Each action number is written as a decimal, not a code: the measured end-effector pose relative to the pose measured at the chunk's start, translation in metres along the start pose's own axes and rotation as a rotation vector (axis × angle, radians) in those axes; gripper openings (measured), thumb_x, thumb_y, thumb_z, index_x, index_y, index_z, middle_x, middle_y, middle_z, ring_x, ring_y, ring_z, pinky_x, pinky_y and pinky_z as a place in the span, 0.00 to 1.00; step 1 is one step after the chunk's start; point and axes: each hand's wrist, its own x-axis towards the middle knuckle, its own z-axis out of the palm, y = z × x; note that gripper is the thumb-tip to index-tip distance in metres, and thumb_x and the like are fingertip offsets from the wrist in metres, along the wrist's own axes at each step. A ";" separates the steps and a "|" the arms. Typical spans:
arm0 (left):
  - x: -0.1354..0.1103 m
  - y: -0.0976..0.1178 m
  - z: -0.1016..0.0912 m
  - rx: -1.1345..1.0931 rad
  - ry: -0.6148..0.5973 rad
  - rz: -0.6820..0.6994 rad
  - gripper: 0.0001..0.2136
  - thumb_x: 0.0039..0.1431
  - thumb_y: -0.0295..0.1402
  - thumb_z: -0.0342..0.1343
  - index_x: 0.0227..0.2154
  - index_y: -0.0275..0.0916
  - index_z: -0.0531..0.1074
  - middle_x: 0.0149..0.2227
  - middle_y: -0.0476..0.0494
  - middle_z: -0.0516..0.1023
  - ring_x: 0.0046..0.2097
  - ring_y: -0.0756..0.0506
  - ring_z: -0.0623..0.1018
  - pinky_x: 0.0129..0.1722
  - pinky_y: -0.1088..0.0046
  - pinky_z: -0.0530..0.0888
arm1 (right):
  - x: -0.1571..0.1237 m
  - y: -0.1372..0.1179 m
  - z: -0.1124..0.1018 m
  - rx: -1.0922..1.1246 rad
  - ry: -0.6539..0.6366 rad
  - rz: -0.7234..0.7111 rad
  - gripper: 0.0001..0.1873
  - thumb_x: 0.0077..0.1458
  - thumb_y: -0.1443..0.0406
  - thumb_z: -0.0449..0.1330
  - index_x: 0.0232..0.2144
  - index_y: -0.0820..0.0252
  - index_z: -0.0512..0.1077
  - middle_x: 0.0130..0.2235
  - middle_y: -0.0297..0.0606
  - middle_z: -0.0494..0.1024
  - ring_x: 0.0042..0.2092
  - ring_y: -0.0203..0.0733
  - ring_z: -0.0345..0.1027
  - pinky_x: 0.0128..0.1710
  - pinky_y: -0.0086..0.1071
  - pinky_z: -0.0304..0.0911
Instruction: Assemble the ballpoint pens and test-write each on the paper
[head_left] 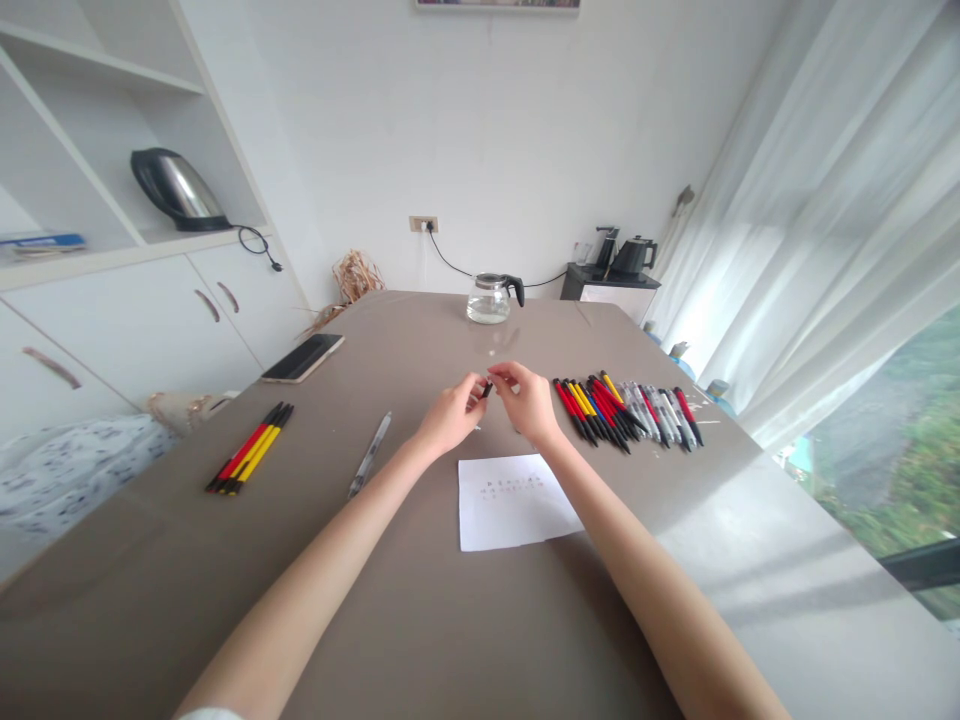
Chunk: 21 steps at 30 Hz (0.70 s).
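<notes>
My left hand (452, 412) and my right hand (529, 400) meet above the middle of the brown table (420, 610). Both pinch a small dark pen part (487, 388) between their fingertips; I cannot make out just what it is. A white sheet of paper (510, 500) with a few scribbled lines lies just in front of the hands. A clear pen (370, 455) lies to the left of my left forearm. A row of several red, yellow, black and white pens (626, 410) lies to the right of my right hand.
A small bundle of red, yellow and black pens (251, 448) lies at the left. A black notebook (304, 357) and a glass coffee pot (491, 297) sit farther back. Cupboards with a kettle (176, 190) stand left, curtains (825, 220) right.
</notes>
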 end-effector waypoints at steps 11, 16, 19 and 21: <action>0.005 -0.008 -0.002 -0.031 0.192 -0.035 0.11 0.53 0.33 0.47 0.41 0.40 0.59 0.35 0.44 0.72 0.35 0.49 0.73 0.35 0.71 0.71 | 0.000 0.007 0.006 -0.179 -0.170 0.070 0.16 0.55 0.61 0.46 0.45 0.51 0.66 0.39 0.33 0.73 0.37 0.34 0.66 0.37 0.25 0.57; 0.006 -0.010 -0.003 -0.040 0.273 -0.060 0.12 0.53 0.34 0.47 0.41 0.40 0.59 0.37 0.43 0.71 0.34 0.50 0.73 0.35 0.72 0.71 | -0.008 0.011 0.020 -0.352 -0.515 0.026 0.12 0.48 0.59 0.54 0.35 0.51 0.72 0.40 0.35 0.71 0.38 0.37 0.65 0.34 0.25 0.56; 0.006 -0.009 -0.002 -0.048 0.279 -0.066 0.12 0.53 0.35 0.47 0.41 0.40 0.59 0.37 0.43 0.71 0.34 0.50 0.73 0.35 0.72 0.70 | -0.012 0.010 0.025 -0.374 -0.559 -0.018 0.10 0.49 0.63 0.53 0.33 0.52 0.73 0.39 0.35 0.72 0.39 0.37 0.65 0.33 0.25 0.55; 0.006 -0.009 -0.002 -0.051 0.278 -0.063 0.12 0.53 0.35 0.47 0.41 0.40 0.59 0.37 0.43 0.71 0.34 0.50 0.73 0.35 0.72 0.70 | -0.013 0.011 0.027 -0.386 -0.543 -0.032 0.10 0.50 0.65 0.52 0.31 0.54 0.73 0.38 0.36 0.72 0.39 0.37 0.65 0.33 0.25 0.55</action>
